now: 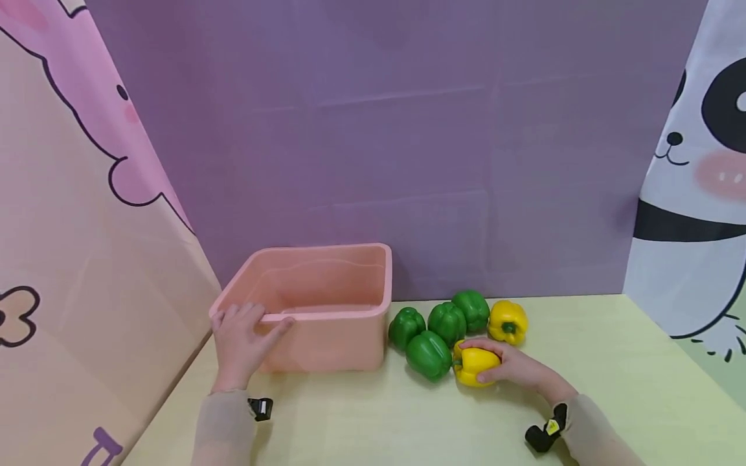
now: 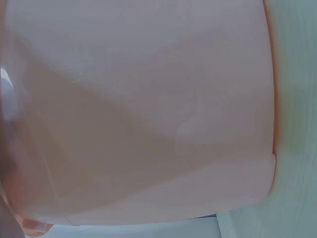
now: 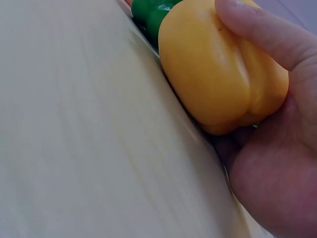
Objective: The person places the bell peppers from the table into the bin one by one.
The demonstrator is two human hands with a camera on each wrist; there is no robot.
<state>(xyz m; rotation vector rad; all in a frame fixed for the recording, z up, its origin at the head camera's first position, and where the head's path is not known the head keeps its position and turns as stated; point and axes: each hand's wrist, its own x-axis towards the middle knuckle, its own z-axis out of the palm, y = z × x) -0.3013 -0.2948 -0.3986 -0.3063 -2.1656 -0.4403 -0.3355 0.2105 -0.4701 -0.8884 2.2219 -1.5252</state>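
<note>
In the head view my left hand (image 1: pixel 240 340) grips the near rim of a pink plastic bin (image 1: pixel 326 343), fingers over the edge and thumb along the outside. The bin's wall (image 2: pixel 148 99) fills most of the left wrist view. My right hand (image 1: pixel 519 369) holds a yellow bell pepper (image 1: pixel 473 366) that lies on its side on the table. Seen from the right wrist, the thumb lies across one side of this yellow bell pepper (image 3: pixel 213 74) and the palm is against its end. A green bell pepper (image 1: pixel 429 355) is right beside it.
Several more green bell peppers (image 1: pixel 447 323) cluster to the right of the bin. Another yellow bell pepper (image 1: pixel 508 322) sits at the back of the pale table (image 1: pixel 373 421). A purple backdrop (image 1: pixel 373 142) stands behind, with printed panels at both sides.
</note>
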